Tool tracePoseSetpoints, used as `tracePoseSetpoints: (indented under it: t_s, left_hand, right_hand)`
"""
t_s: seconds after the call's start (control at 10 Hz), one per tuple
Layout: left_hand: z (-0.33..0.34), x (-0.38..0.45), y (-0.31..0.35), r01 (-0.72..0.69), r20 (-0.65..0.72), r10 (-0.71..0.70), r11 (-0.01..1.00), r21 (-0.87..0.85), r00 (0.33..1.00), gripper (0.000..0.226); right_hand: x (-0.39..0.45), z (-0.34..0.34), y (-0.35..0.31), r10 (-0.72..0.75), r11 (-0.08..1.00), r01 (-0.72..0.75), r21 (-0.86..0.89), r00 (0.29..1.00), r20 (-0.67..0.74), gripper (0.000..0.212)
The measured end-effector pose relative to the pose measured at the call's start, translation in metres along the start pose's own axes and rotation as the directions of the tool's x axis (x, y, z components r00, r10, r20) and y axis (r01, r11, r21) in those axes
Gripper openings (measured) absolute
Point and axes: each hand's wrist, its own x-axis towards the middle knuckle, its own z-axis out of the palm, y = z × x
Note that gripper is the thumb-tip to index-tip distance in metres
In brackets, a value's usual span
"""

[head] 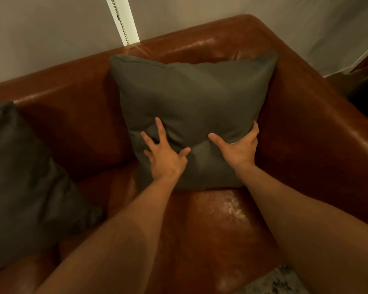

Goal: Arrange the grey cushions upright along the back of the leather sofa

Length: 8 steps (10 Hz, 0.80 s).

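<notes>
Grey cushion (191, 98) upright against sofa back (72, 96)

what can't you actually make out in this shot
Head view only:
1. Right hand: most of its fingers, hidden behind the upright grey cushion.
2. Left grey cushion: cut off by the left edge, so its full lean is unclear.
3. Dark shape beyond the sofa arm: cut off by the right edge, too dim to name.

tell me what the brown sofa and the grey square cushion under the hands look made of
Brown sofa: likely leather, glossy; shiny highlights, creases, a worn pale patch on the seat. Grey square cushion: seemingly matte woven fabric, soft fill; it dimples under the left hand.
</notes>
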Motion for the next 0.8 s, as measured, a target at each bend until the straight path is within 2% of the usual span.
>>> tracePoseSetpoints:
  t_s: [0.2,0.4,0.6,0.7,0.8]
  left_hand:
    - [-0.008,-0.004,-0.012,-0.059,0.009,0.06,0.997,-0.04,0.998,0.119]
    - [-0.03,-0.015,-0.027,-0.129,0.02,0.129,0.992,-0.009,0.991,0.1]
    - [-0.047,-0.018,-0.049,-0.128,0.076,0.125,0.991,0.036,0.989,0.077]
    - [-0.056,-0.026,-0.071,-0.123,0.148,0.111,0.99,0.072,0.983,0.07]
    - [-0.069,-0.03,-0.097,-0.074,0.192,0.056,0.993,0.091,0.98,0.064]
  right_hand:
    - [-0.006,-0.003,-0.001,0.022,0.999,-0.021,-0.023,0.999,0.032,0.131]
    - [-0.016,-0.011,0.009,0.078,0.997,-0.078,-0.024,0.997,0.019,0.125]
    - [-0.039,-0.015,0.027,0.116,0.993,-0.116,-0.012,0.993,-0.008,0.099]
    - [-0.061,-0.015,0.032,0.17,0.985,-0.17,0.012,0.985,-0.035,0.083]
    - [-0.082,-0.011,0.034,0.173,0.984,-0.175,-0.017,0.981,-0.084,0.065]
